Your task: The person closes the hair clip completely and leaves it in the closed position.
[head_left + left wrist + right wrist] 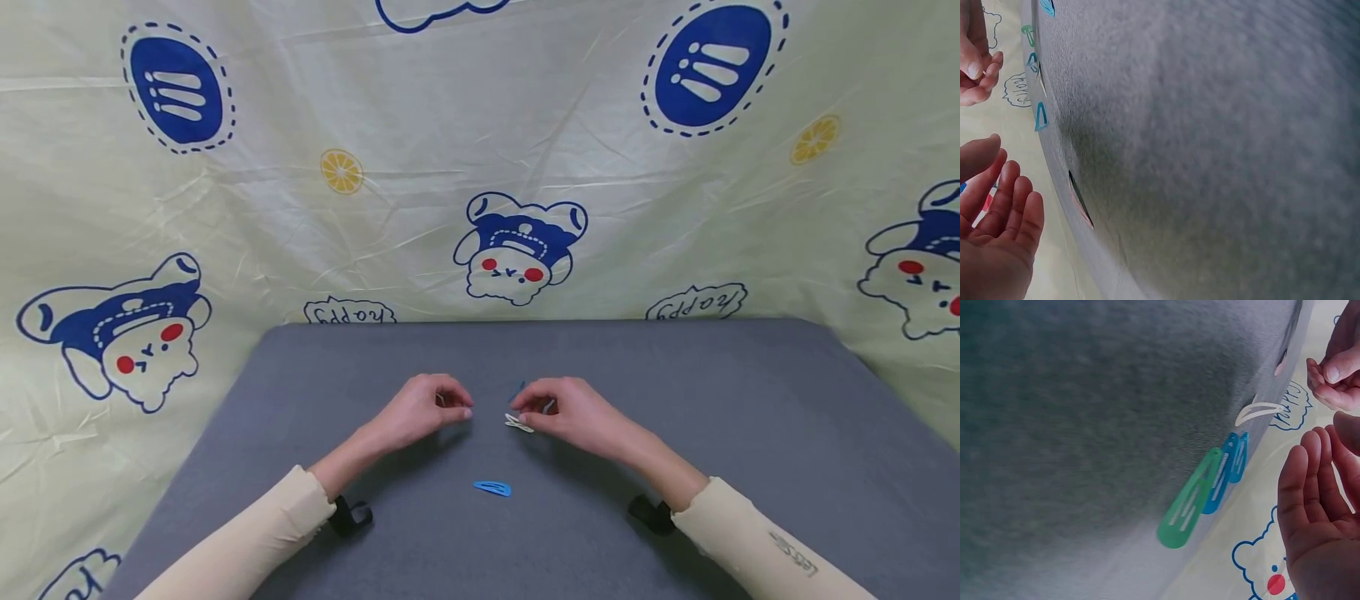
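Note:
My left hand hovers over the grey table with fingers bent loosely and nothing in its grasp. Opposite it, my right hand hangs with relaxed fingers near a white snap hair clip; in the right wrist view the white clip lies apart from the fingers. A blue hair clip is nearer me, and another blue clip peeks out behind the right fingertips. The right wrist view also has a green clip beside two blue clips. Beneath the left hand lies a pink clip, hidden in the head view.
The grey cloth-covered table meets a pale patterned curtain along its back edge. A black strap is on the left wrist, and a second black strap is on the right.

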